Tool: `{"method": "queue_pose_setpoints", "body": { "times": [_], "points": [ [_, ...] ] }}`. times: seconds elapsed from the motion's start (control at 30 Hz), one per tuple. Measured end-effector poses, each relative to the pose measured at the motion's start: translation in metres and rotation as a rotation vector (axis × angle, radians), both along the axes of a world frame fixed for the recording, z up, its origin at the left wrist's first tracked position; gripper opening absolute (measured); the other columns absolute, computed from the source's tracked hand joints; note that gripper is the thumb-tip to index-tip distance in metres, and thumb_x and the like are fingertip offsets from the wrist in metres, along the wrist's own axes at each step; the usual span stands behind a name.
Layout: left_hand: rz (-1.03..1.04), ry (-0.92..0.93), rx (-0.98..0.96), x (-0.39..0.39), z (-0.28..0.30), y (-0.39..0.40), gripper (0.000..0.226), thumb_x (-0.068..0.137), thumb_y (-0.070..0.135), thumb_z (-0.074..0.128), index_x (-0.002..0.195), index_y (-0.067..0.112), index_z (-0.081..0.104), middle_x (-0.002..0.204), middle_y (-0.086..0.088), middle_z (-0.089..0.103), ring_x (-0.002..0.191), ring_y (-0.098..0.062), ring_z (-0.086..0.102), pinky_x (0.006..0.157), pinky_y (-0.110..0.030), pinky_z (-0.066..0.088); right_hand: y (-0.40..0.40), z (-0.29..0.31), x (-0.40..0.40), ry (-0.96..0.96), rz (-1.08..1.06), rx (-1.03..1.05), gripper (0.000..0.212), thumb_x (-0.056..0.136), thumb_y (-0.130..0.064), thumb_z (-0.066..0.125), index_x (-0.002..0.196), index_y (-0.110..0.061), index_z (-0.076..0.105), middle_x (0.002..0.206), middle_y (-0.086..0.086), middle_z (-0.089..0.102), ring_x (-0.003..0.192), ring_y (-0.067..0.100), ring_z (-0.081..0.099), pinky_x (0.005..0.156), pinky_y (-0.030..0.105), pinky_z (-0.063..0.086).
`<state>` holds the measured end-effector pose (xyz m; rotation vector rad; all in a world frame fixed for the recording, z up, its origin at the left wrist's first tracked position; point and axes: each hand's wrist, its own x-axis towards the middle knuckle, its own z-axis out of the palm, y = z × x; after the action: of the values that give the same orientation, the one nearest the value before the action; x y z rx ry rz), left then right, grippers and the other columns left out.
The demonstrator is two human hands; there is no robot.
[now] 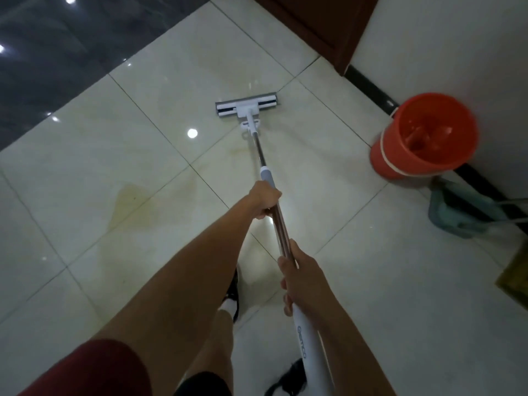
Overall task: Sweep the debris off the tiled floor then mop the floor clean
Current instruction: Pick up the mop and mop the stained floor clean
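Hands outstretched, fingers wrapped round mop handle

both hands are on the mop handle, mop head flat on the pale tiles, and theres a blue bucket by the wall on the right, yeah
Not quite: the head view shows the round plastic bucket is red-orange, not blue. The rest holds: the left hand and right hand grip the metal mop handle, and the flat white mop head lies on the pale tiles.

Glossy pale tiled floor meets a white wall, dark wooden door and black skirting
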<state>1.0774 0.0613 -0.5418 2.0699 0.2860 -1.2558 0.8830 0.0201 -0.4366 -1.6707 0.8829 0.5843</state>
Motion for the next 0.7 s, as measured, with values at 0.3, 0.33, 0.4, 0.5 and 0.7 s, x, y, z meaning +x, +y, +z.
{"method": "queue_pose_setpoints", "body": {
  "times": [0.3,0.33,0.4,0.5,0.7],
  "points": [
    [0.07,0.051,-0.029,-0.176,0.04,-0.018,0.016,0.101,0.018,0.058,0.1,0.004,0.049,0.073,-0.015,0.059,0.044,-0.02,0.058,0.037,-0.019,0.033,-0.031,0.048,-0.17,0.016,-0.023,0.115,0.035,0.104,-0.021,0.043,0.138,-0.029,0.045,0.076,0.004,0.052,0.056,0.014,0.053,0.057,0.032,0.052],
    [0.084,0.059,-0.035,-0.191,0.042,-0.019,0.016,0.1,0.018,0.058,0.097,0.006,0.049,0.075,-0.016,0.061,0.044,-0.02,0.058,0.039,-0.02,0.034,-0.032,0.052,-0.183,0.024,-0.027,0.12,0.035,0.105,-0.02,0.043,0.138,-0.031,0.044,0.075,0.003,0.052,0.051,0.013,0.052,0.051,0.029,0.05],
    [0.124,0.063,-0.043,-0.212,0.045,-0.018,0.014,0.098,0.018,0.059,0.094,0.009,0.05,0.081,-0.016,0.065,0.051,-0.022,0.059,0.041,-0.022,0.037,-0.03,0.052,-0.205,0.013,-0.003,0.067,0.034,0.105,-0.022,0.044,0.139,-0.027,0.044,0.075,-0.005,0.049,0.054,0.009,0.052,0.054,0.026,0.049],
    [0.225,0.091,-0.058,-0.223,0.052,-0.018,0.005,0.097,0.017,0.058,0.096,0.014,0.053,0.084,-0.014,0.069,0.065,-0.027,0.064,0.048,-0.026,0.043,-0.026,0.049,-0.215,-0.041,0.07,-0.015,0.04,0.104,-0.027,0.044,0.143,-0.022,0.046,0.077,-0.015,0.042,0.074,0.013,0.05,0.07,0.031,0.045],
    [0.448,0.087,-0.173,-0.182,0.05,-0.028,0.025,0.097,0.014,0.059,0.122,0.013,0.054,0.08,-0.013,0.068,0.062,-0.028,0.069,0.065,-0.039,0.06,-0.036,0.035,-0.164,-0.047,0.114,-0.179,0.038,0.104,-0.031,0.046,0.132,-0.008,0.054,0.096,0.003,0.062,0.084,0.019,0.065,0.087,0.039,0.059]
  ]
}}
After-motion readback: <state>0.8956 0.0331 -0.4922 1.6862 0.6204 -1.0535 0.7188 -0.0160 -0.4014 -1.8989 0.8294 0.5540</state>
